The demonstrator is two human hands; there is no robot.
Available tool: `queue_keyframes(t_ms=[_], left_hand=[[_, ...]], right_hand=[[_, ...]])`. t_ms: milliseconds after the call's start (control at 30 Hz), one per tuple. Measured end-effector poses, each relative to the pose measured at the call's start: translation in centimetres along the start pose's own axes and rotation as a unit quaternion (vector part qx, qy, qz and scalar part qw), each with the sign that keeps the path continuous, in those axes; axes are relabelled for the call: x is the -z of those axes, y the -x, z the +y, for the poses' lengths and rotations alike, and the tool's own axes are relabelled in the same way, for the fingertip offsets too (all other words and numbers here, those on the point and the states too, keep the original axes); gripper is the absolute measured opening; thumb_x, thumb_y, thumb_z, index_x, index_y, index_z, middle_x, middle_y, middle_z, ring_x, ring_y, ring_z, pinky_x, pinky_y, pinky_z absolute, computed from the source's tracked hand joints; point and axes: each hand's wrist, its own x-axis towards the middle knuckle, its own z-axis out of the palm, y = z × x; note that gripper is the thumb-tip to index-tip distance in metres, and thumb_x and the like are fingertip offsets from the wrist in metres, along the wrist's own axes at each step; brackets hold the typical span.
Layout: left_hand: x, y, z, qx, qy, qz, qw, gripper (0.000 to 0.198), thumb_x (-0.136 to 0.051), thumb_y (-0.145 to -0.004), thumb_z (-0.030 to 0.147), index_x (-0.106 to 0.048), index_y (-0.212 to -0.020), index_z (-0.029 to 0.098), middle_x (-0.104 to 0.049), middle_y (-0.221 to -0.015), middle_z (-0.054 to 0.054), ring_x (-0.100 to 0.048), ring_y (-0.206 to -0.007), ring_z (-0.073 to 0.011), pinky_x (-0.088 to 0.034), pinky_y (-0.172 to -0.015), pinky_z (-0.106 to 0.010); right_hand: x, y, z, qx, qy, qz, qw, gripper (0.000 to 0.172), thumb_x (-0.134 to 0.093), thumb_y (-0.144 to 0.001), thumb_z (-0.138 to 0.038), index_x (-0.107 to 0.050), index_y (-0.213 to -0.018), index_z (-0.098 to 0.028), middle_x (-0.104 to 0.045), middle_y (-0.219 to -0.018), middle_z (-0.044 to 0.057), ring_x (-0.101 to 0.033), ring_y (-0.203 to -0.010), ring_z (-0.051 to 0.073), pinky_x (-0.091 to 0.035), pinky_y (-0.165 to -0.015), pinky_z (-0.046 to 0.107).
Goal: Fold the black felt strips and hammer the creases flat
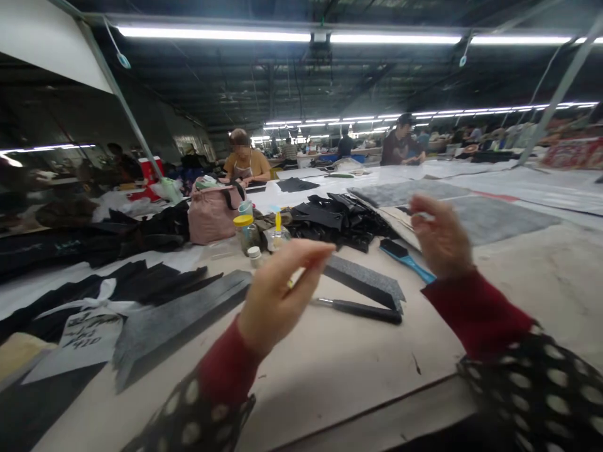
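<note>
Well apart, L hand (277,295), R hand (440,235) over table (358,370)

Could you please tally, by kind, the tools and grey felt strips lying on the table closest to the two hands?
Black-handled tool: 1
Blue-handled brush: 1
Grey felt strips: 2
Total: 4

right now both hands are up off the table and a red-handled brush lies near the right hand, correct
The head view shows a blue-handled brush, not red. The left hand and right hand are up off the table, the brush near the right.
</note>
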Motion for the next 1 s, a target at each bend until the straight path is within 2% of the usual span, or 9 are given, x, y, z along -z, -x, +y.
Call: queue_keyframes(t_ms=[100, 200, 300, 400, 567, 667, 767, 867, 1000], left_hand=[[-5.0, 0.3, -2.4, 0.032, -0.037, -0.17, 0.984, 0.017, -0.044, -0.083, 0.016, -0.058, -0.094, 0.018, -0.061, -0.093, -0.004, -0.056, -0.087, -0.0131, -0.046, -0.077, -0.024], [-9.9, 0.6, -4.5, 0.028, -0.122, -0.323, 0.938, 0.017, -0.045, -0.081, 0.017, -0.058, -0.094, 0.018, -0.061, -0.093, -0.005, -0.058, -0.086, -0.016, -0.047, -0.075, -0.026], [-13.4, -0.2, -5.7, -0.018, -0.2, -0.409, 0.89, 0.017, -0.045, -0.081, 0.018, -0.057, -0.092, 0.016, -0.061, -0.093, -0.006, -0.058, -0.085, -0.0193, -0.048, -0.071, -0.029], [-15.7, -1.6, -6.1, -0.059, -0.224, -0.458, 0.858, 0.015, -0.046, -0.078, 0.016, -0.058, -0.087, 0.014, -0.061, -0.088, -0.008, -0.06, -0.08, -0.0213, -0.048, -0.068, -0.031], [-17.4, -2.4, -6.1, -0.079, -0.226, -0.472, 0.848, 0.018, -0.042, -0.079, 0.012, -0.059, -0.085, 0.012, -0.062, -0.082, -0.011, -0.06, -0.075, -0.0229, -0.047, -0.065, -0.033], [-17.5, -2.0, -6.4, -0.078, -0.227, -0.458, 0.856, 0.022, -0.041, -0.079, 0.011, -0.056, -0.095, 0.012, -0.061, -0.088, -0.011, -0.059, -0.079, -0.0233, -0.047, -0.068, -0.034], [-17.6, -1.5, -7.2, -0.028, -0.194, -0.423, 0.884, 0.025, -0.042, -0.081, 0.017, -0.054, -0.103, 0.016, -0.06, -0.092, -0.009, -0.057, -0.085, -0.021, -0.046, -0.072, -0.032], [-18.1, -1.3, -8.1, 0.025, -0.179, -0.388, 0.904, 0.025, -0.037, -0.086, 0.025, -0.058, -0.097, 0.018, -0.06, -0.091, -0.007, -0.056, -0.087, -0.0188, -0.044, -0.076, -0.029], [-19.3, -1.5, -8.8, 0.087, -0.176, -0.356, 0.914, 0.03, -0.033, -0.087, 0.029, -0.06, -0.088, 0.017, -0.059, -0.088, -0.007, -0.056, -0.081, -0.0175, -0.044, -0.072, -0.027]], right_hand=[[-0.9, 3.3, 4.6, -0.15, -0.032, -0.028, 0.988, 0.036, -0.045, -0.081, -0.037, -0.055, -0.109, -0.016, -0.06, -0.1, 0.01, -0.055, -0.089, 0.019, -0.048, -0.066, 0.031], [-1.3, 5.7, 8.3, -0.286, -0.046, -0.062, 0.955, 0.041, -0.045, -0.077, -0.041, -0.056, -0.106, -0.014, -0.062, -0.09, 0.009, -0.057, -0.079, 0.019, -0.048, -0.065, 0.034], [-1.0, 6.1, 9.4, -0.308, -0.046, -0.069, 0.948, 0.04, -0.046, -0.075, -0.04, -0.058, -0.103, -0.014, -0.063, -0.089, 0.008, -0.057, -0.077, 0.018, -0.046, -0.072, 0.036], [-0.8, 5.6, 8.7, -0.294, -0.039, -0.08, 0.951, 0.036, -0.048, -0.074, -0.038, -0.06, -0.1, -0.015, -0.063, -0.091, 0.008, -0.056, -0.079, 0.017, -0.044, -0.077, 0.037], [-0.8, 5.2, 7.4, -0.282, -0.064, -0.082, 0.954, 0.036, -0.048, -0.075, -0.037, -0.058, -0.102, -0.014, -0.062, -0.093, 0.009, -0.056, -0.081, 0.018, -0.045, -0.073, 0.035], [-0.8, 5.2, 7.2, -0.272, -0.088, -0.07, 0.956, 0.035, -0.049, -0.075, -0.036, -0.058, -0.101, -0.015, -0.062, -0.093, 0.008, -0.057, -0.082, 0.017, -0.045, -0.074, 0.035], [-0.7, 5.1, 6.7, -0.267, -0.093, -0.063, 0.957, 0.034, -0.048, -0.076, -0.037, -0.058, -0.1, -0.015, -0.062, -0.092, 0.007, -0.057, -0.08, 0.016, -0.046, -0.073, 0.033], [-0.4, 5.0, 5.7, -0.258, -0.086, -0.062, 0.96, 0.034, -0.046, -0.078, -0.039, -0.058, -0.1, -0.016, -0.063, -0.088, 0.006, -0.056, -0.073, 0.015, -0.046, -0.067, 0.03], [-0.2, 5.1, 3.6, -0.159, -0.078, -0.107, 0.978, 0.026, -0.043, -0.082, -0.035, -0.061, -0.086, -0.016, -0.061, -0.077, 0.003, -0.055, -0.068, 0.013, -0.044, -0.065, 0.026]])
